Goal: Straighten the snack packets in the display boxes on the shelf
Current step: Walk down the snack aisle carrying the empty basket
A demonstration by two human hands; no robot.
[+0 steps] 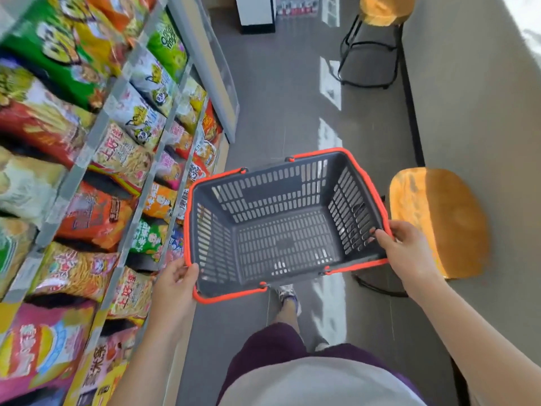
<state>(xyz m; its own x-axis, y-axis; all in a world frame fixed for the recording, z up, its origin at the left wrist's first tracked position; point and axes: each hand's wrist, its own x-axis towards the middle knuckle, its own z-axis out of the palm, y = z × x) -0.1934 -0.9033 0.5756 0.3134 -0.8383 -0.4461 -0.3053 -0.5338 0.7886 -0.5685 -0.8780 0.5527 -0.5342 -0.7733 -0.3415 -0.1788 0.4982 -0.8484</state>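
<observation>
At the bottom edge a grey top and dark purple trousers are seen, with one shoe (288, 294) planted on the grey floor (281, 106). A dark grey basket (263, 194) with an orange rim is held just above the legs. Its near left corner is gripped by the left hand (175, 281), the thumb laid over the rim. Its right side is gripped by the right hand (409, 253), the fingers curled over the rim and into the slotted wall. Neither hand is in contact with the goods.

To the left, the snack packets (117, 153) are ranged in tiers along the shelf (96, 133), tilted outward behind grey rails; the nearest ones are blurred. The basket's left side is just beside the lower tiers.

To the right, a stool (439, 221) with an orange seat is set beside the basket. A second stool (383, 10) is placed well beyond it, along the wall.
</observation>
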